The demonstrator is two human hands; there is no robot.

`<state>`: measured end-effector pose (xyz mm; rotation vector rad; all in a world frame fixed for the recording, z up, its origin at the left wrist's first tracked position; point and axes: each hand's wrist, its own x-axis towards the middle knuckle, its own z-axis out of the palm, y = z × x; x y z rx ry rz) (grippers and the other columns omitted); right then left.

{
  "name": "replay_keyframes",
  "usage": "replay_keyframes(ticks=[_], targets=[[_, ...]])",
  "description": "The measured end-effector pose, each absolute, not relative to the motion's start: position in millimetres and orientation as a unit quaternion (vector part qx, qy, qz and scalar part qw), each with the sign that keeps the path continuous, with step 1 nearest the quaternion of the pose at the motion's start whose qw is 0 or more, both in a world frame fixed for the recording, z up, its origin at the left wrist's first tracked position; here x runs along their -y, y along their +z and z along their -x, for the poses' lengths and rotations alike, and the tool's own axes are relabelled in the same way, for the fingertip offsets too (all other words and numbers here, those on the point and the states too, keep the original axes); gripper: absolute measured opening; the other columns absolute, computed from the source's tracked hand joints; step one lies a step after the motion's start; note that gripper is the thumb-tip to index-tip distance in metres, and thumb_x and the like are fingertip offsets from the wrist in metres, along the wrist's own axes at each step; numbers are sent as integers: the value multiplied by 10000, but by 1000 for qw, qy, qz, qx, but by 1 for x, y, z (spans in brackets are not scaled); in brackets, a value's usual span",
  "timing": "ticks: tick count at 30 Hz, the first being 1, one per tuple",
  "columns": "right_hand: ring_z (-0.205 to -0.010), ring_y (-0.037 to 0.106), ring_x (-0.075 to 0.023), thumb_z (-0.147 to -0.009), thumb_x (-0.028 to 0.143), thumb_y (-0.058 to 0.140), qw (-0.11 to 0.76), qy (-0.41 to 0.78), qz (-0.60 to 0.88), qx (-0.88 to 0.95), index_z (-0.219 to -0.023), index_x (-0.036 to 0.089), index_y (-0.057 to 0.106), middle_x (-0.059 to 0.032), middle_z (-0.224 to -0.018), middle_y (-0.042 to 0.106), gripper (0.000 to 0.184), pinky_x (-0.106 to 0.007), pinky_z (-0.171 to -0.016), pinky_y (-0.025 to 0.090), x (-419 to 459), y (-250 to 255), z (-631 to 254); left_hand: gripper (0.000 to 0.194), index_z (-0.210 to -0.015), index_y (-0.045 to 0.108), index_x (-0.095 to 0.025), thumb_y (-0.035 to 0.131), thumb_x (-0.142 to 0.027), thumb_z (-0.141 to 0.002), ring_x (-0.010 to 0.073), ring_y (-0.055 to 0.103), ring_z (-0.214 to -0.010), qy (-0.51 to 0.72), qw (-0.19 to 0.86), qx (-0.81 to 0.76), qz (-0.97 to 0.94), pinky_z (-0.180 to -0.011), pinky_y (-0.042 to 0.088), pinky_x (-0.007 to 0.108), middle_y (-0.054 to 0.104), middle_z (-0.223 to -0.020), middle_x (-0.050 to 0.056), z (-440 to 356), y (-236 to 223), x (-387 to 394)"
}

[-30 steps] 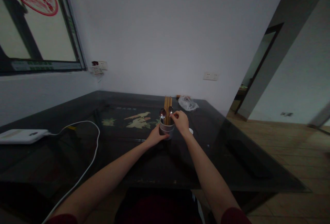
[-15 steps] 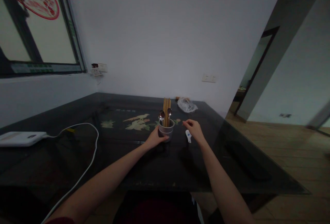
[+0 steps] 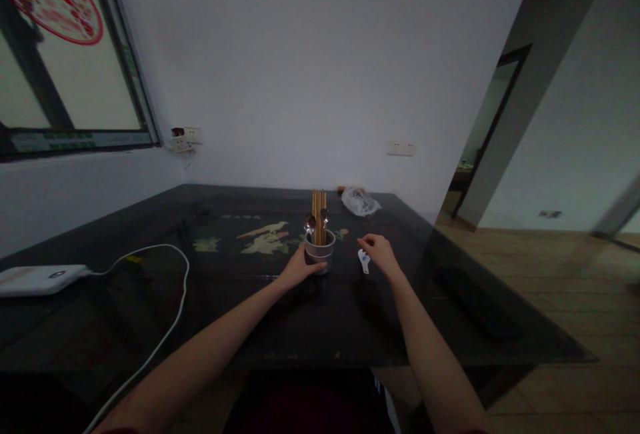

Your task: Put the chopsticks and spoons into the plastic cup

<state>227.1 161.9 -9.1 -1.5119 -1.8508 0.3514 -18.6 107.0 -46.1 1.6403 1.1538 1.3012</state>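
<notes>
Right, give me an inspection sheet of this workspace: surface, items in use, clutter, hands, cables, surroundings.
Surface: dark table with bird picture.
Items: chopsticks and two metal spoons standing in grey cup; white spoon lying to its right.
Clutter: plastic bag at back; white device at left; dark flat object at right.
Hands: left hand grips grey cup; right hand near white spoon, contact unclear.
Cables: white cable runs from white device past near edge.
Surroundings: wall, sockets, window, doorway.

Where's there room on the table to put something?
Bare table lies between the arms, nearer than the cup, and between the cable and left arm. The cup is crowded: chopsticks, metal spoons, left hand. The right hand and white spoon crowd its right.
</notes>
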Motion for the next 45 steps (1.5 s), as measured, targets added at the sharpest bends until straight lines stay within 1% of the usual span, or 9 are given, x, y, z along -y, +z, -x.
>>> replay_keyframes(ticks=[10,14,18,20,24,29,34,40,45], targets=[[-586,615,-143,-789,344,588,317,133,613,711,-696,206,688,-34,-660,677,194,-222,-536,366,-161,-12,-228,731,-1276,389,-178,755,-293,-654,255,507,-1196,554,374,-426,-609,-1003,411,426,490,-1324,162,22,-46,-117],[-580,612,-144,-782,346,596,314,128,619,709,-680,210,685,-30,-634,669,192,-222,-532,359,-161,-13,-229,712,-1307,352,-189,704,-359,-713,254,421,-1272,591,314,-451,-591,-1026,383,405,438,-1363,157,27,-37,-117],[-573,610,-144,-782,347,592,309,137,620,708,-685,208,680,-33,-631,669,192,-223,-530,359,-161,-12,-229,541,-1300,358,-187,489,-466,-855,222,429,-1260,627,249,-458,-579,-1038,362,383,458,-1330,144,32,-22,-112],[-567,607,-143,-783,348,590,307,141,621,707,-695,205,681,-36,-638,672,191,-224,-529,358,-160,-11,-229,490,-1297,359,-203,424,-462,-886,203,424,-1259,644,211,-446,-584,-1044,355,370,450,-1333,128,35,-14,-107],[-590,613,-150,-785,355,594,297,131,629,706,-715,207,685,-41,-663,679,187,-230,-532,353,-158,-8,-229,442,-1289,373,-209,431,-399,-894,203,414,-1253,650,105,-421,-624,-1053,343,385,436,-1330,113,37,1,-93],[-671,639,-177,-800,356,580,261,125,645,707,-722,207,682,-56,-701,691,197,-243,-550,361,-155,-4,-228,368,-1218,456,-207,473,-305,-864,216,434,-1209,575,-41,-399,-713,-1055,333,414,481,-1259,100,34,15,-74],[-812,658,-215,-813,377,565,223,118,674,694,-789,212,691,-76,-823,714,209,-256,-596,384,-153,-1,-230,294,-1132,526,-209,479,-234,-843,222,458,-1182,480,-127,-337,-800,-1064,318,451,550,-1174,91,20,18,-57],[-938,647,-231,-825,397,548,178,123,706,674,-895,210,695,-100,-970,700,249,-268,-695,432,-154,-1,-235,244,-1057,571,-206,468,-157,-841,165,548,-1056,371,-170,-193,-893,-1005,390,382,616,-1096,64,-6,30,-50],[-985,637,-246,-825,397,545,167,128,714,668,-942,208,691,-126,-1021,686,266,-292,-755,450,-154,-1,-238,300,-1168,508,-183,431,-210,-879,165,594,-968,264,-141,-232,-926,-936,429,343,647,-1036,65,-38,39,-58]])
